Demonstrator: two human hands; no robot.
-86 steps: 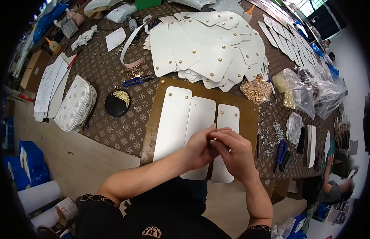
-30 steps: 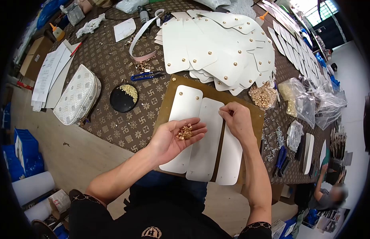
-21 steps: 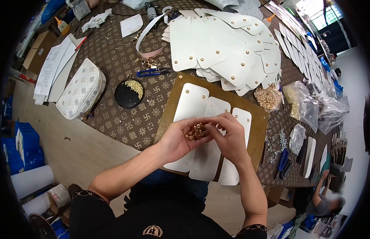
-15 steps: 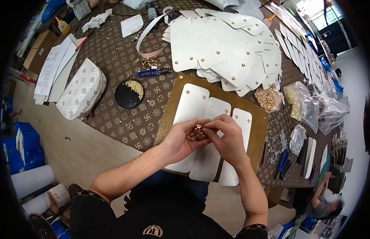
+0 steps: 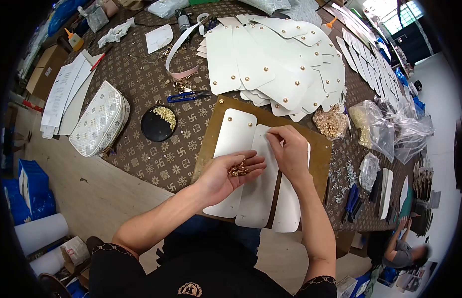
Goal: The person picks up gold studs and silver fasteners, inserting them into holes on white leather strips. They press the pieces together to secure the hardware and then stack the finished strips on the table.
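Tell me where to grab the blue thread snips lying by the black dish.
Pinch the blue thread snips across their blue handle arms, coming straight down from above. They lie flat on the tablecloth, darker tips seemingly toward the white panels, so the half nearer the black dish looks safest.
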